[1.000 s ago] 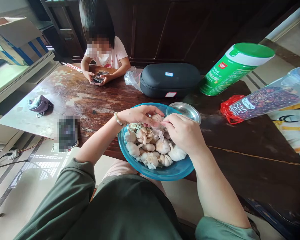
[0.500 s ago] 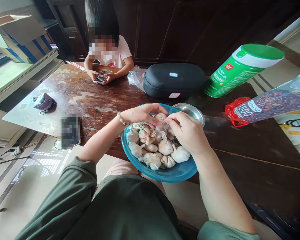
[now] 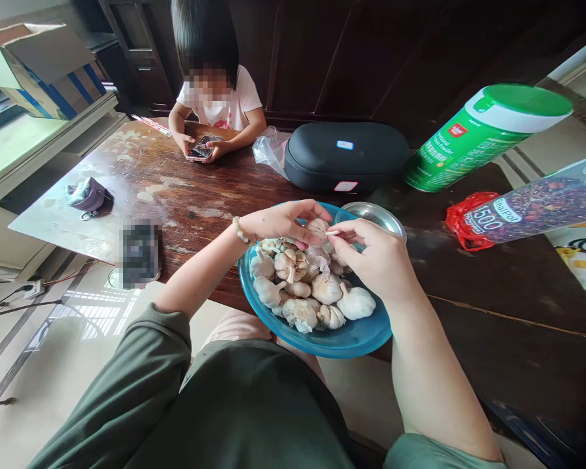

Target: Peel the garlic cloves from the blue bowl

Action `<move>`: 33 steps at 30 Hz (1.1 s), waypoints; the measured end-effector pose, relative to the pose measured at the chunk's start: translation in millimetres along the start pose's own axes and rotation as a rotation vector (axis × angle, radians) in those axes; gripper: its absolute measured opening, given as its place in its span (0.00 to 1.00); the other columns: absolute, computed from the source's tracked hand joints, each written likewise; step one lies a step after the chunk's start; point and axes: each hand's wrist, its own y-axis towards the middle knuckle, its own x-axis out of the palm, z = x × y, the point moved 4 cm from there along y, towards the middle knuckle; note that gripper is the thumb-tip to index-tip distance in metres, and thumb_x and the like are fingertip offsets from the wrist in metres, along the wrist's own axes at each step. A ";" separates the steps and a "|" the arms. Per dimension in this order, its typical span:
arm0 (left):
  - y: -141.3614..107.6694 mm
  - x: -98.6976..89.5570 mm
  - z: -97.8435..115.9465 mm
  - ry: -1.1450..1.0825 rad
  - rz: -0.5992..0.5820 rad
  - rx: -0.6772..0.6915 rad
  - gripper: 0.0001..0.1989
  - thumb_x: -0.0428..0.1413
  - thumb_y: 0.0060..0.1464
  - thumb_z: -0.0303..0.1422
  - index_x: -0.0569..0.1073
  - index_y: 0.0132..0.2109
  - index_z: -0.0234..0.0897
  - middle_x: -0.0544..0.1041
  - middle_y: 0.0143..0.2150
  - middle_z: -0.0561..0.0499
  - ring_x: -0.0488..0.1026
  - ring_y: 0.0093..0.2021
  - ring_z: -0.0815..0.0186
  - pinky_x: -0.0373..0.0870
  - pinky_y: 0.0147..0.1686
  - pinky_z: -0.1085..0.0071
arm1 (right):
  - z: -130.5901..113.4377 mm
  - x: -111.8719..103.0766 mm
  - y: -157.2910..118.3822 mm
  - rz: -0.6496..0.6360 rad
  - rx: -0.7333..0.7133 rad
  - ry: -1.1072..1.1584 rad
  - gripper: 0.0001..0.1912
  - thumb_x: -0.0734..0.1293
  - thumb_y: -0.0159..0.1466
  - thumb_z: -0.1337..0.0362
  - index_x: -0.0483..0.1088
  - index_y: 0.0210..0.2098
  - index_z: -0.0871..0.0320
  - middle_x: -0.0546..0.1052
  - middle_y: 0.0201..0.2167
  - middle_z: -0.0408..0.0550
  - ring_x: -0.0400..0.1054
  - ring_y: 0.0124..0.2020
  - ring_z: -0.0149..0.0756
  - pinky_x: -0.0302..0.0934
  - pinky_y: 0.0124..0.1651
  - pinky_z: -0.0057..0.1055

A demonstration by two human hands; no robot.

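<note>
My left hand (image 3: 283,221) grips a pale garlic bulb (image 3: 316,228) above the far rim of a blue plate (image 3: 339,342). My right hand (image 3: 374,257) pinches a thin pale sliver of garlic skin (image 3: 332,232) between thumb and forefinger, close to that bulb. Several whole and part-peeled garlic bulbs (image 3: 326,288) fill the plate, with loose papery skins among them. A beaded bracelet (image 3: 240,229) circles my left wrist. Both forearms lie over the table edge.
A steel dish (image 3: 371,218) sits behind the plate. A black zip case (image 3: 346,156), green canister (image 3: 486,138), and clear bag of dark grains (image 3: 537,212) stand on the wooden table (image 3: 493,280). Across it, a seated person (image 3: 215,104) holds a phone (image 3: 202,148).
My right hand has drawn slightly away from the bulb, and a pale sliver now shows in its fingertips. The whole scene has shifted slightly rightward in view.
</note>
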 end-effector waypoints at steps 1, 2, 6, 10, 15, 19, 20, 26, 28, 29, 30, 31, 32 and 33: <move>-0.1 -0.1 0.0 0.002 0.002 -0.001 0.25 0.69 0.43 0.32 0.69 0.47 0.32 0.71 0.40 0.51 0.70 0.31 0.73 0.70 0.33 0.69 | 0.7 -0.1 -0.2 -0.002 0.016 0.006 0.06 0.67 0.64 0.67 0.74 0.40 0.54 0.80 0.36 0.46 0.76 0.36 0.39 0.70 0.42 0.36; -0.2 -0.2 0.0 0.003 0.003 -0.001 0.25 0.69 0.44 0.32 0.69 0.47 0.32 0.71 0.40 0.51 0.70 0.31 0.73 0.70 0.33 0.69 | 1.0 -0.2 -0.3 -0.005 0.029 0.011 0.06 0.67 0.63 0.67 0.75 0.40 0.54 0.80 0.36 0.45 0.76 0.36 0.39 0.70 0.42 0.36; 0.3 -1.3 -1.4 0.010 -0.009 0.003 0.25 0.69 0.43 0.31 0.69 0.47 0.32 0.71 0.40 0.51 0.70 0.31 0.73 0.70 0.33 0.70 | -0.3 0.0 0.0 -0.015 0.064 0.018 0.05 0.67 0.62 0.67 0.74 0.38 0.54 0.80 0.35 0.45 0.76 0.34 0.38 0.70 0.39 0.35; 1.5 -1.3 -2.7 0.026 -0.029 0.002 0.26 0.69 0.43 0.31 0.68 0.48 0.33 0.72 0.40 0.51 0.71 0.32 0.72 0.69 0.33 0.71 | -2.6 0.8 0.9 -0.014 0.082 -0.012 0.04 0.66 0.60 0.69 0.71 0.35 0.55 0.78 0.30 0.44 0.74 0.30 0.37 0.68 0.35 0.33; 1.3 -1.8 -3.3 0.032 -0.044 0.010 0.25 0.69 0.44 0.31 0.68 0.48 0.33 0.72 0.42 0.50 0.71 0.32 0.72 0.70 0.33 0.71 | -2.0 0.9 1.5 -0.005 0.111 -0.036 0.04 0.65 0.58 0.70 0.68 0.32 0.54 0.77 0.28 0.43 0.73 0.29 0.36 0.67 0.33 0.32; 1.6 -3.9 -4.5 0.036 -0.039 0.042 0.25 0.68 0.45 0.31 0.68 0.48 0.33 0.72 0.42 0.49 0.71 0.33 0.72 0.69 0.34 0.71 | 0.1 2.6 1.0 -0.028 0.119 0.018 0.04 0.66 0.61 0.67 0.70 0.36 0.54 0.78 0.31 0.44 0.75 0.31 0.37 0.69 0.35 0.32; 1.9 -4.4 -4.8 0.035 -0.037 0.052 0.24 0.68 0.45 0.31 0.68 0.48 0.33 0.72 0.42 0.49 0.71 0.34 0.72 0.69 0.34 0.71 | 1.0 2.8 0.8 -0.032 0.125 0.023 0.04 0.67 0.61 0.66 0.71 0.37 0.54 0.78 0.31 0.44 0.75 0.32 0.37 0.69 0.36 0.32; 3.9 -4.7 -6.7 0.045 -0.052 0.048 0.25 0.68 0.45 0.31 0.68 0.48 0.32 0.73 0.42 0.49 0.70 0.34 0.71 0.69 0.37 0.68 | 2.2 2.4 0.2 -0.014 0.089 0.010 0.05 0.67 0.61 0.67 0.73 0.37 0.54 0.79 0.32 0.44 0.75 0.31 0.37 0.70 0.38 0.33; 3.7 -4.9 -6.7 0.055 -0.050 0.044 0.25 0.68 0.45 0.32 0.68 0.49 0.33 0.73 0.42 0.48 0.70 0.34 0.71 0.69 0.37 0.69 | 1.7 2.6 0.1 -0.010 0.084 0.008 0.05 0.67 0.61 0.67 0.73 0.38 0.53 0.79 0.32 0.44 0.75 0.31 0.37 0.70 0.37 0.33; 3.4 -5.2 -6.6 0.063 -0.044 0.043 0.25 0.68 0.45 0.33 0.68 0.49 0.33 0.73 0.43 0.48 0.70 0.34 0.71 0.69 0.37 0.69 | 1.2 2.7 0.2 -0.006 0.081 0.006 0.06 0.67 0.61 0.67 0.73 0.38 0.53 0.80 0.32 0.44 0.75 0.31 0.37 0.70 0.37 0.33; 3.2 -5.5 -6.5 0.073 -0.038 0.043 0.25 0.68 0.46 0.33 0.68 0.49 0.34 0.73 0.44 0.48 0.70 0.35 0.72 0.68 0.36 0.70 | 0.4 2.6 0.3 -0.001 0.075 0.001 0.06 0.67 0.61 0.68 0.73 0.37 0.54 0.80 0.32 0.44 0.75 0.31 0.37 0.70 0.37 0.33; 3.0 -5.7 -6.3 0.082 -0.034 0.042 0.25 0.68 0.46 0.33 0.68 0.49 0.34 0.73 0.44 0.47 0.70 0.34 0.72 0.68 0.36 0.70 | -0.6 2.4 0.4 0.004 0.067 -0.007 0.06 0.67 0.61 0.68 0.73 0.37 0.54 0.80 0.32 0.44 0.75 0.31 0.37 0.70 0.37 0.33; 3.0 -5.8 -6.3 0.087 -0.033 0.042 0.25 0.68 0.46 0.34 0.68 0.49 0.34 0.73 0.44 0.47 0.70 0.34 0.72 0.68 0.35 0.71 | -1.7 2.1 0.5 0.009 0.059 -0.017 0.05 0.67 0.60 0.68 0.74 0.37 0.54 0.80 0.31 0.44 0.75 0.31 0.37 0.70 0.37 0.33; 3.0 -5.7 -6.4 0.091 -0.037 0.041 0.25 0.68 0.46 0.34 0.68 0.49 0.33 0.73 0.44 0.47 0.70 0.34 0.71 0.68 0.35 0.70 | -2.7 1.7 0.6 0.013 0.052 -0.028 0.05 0.66 0.60 0.68 0.74 0.36 0.54 0.80 0.31 0.45 0.75 0.31 0.38 0.70 0.37 0.33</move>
